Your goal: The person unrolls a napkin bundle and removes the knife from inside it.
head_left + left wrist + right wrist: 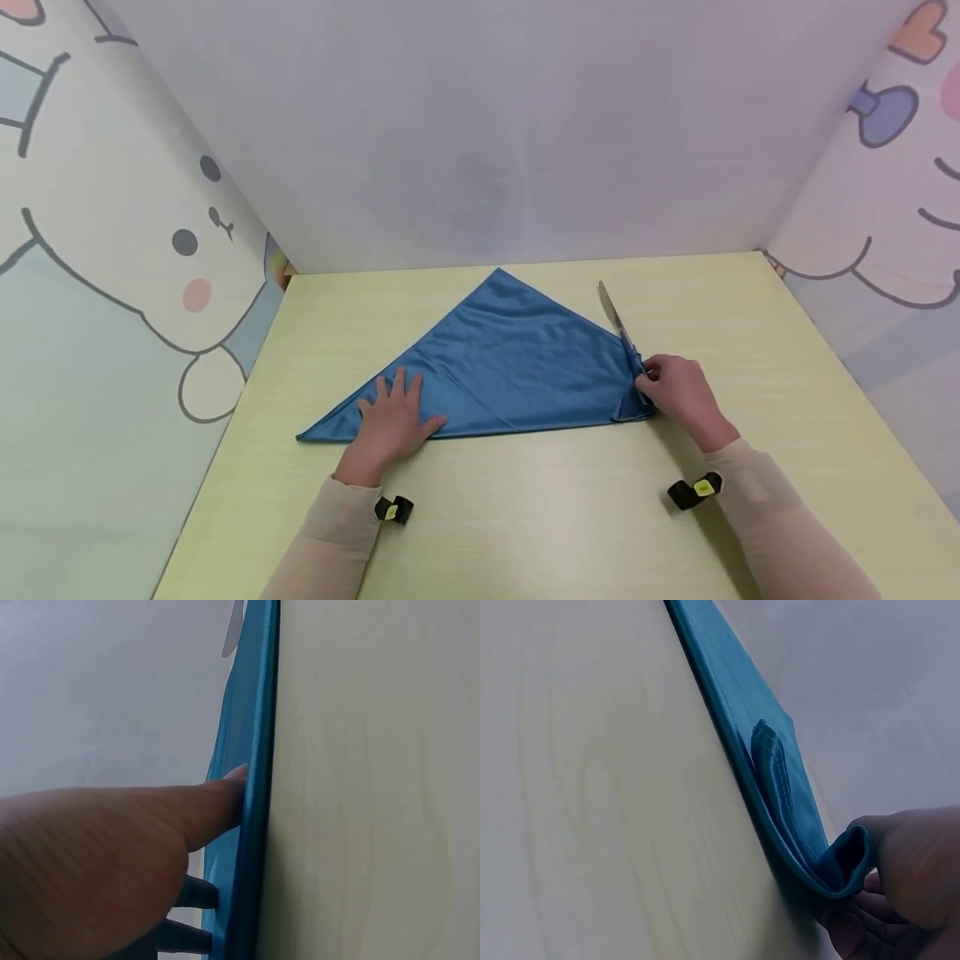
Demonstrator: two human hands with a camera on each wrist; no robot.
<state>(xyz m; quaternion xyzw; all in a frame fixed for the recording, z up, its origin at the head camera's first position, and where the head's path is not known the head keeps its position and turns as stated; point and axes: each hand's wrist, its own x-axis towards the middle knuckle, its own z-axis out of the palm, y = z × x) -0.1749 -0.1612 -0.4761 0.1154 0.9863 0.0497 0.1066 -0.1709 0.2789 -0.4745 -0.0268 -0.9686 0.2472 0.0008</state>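
A blue satin cloth (pixel 517 358) lies folded in a triangle on the table, its long edge toward me. My left hand (pixel 390 421) rests on its left part with fingers spread. At the cloth's right end my right hand (pixel 682 396) pinches a turned-over fold, which curls up in a loop beside the fingers in the right wrist view, near a folded-in corner (pixel 771 761). A knife (pixel 611 307) pokes out beyond the cloth's upper right edge, blade pointing away from me; its handle is hidden by the fold. The blade also shows at the top of the left wrist view.
The pale wooden table (pixel 525 517) extends around the cloth on all sides. A plain light backdrop (pixel 480 125) stands behind the far edge, with cartoon-printed panels (pixel 112 333) at both sides. Each wrist wears a small black camera (pixel 693 490).
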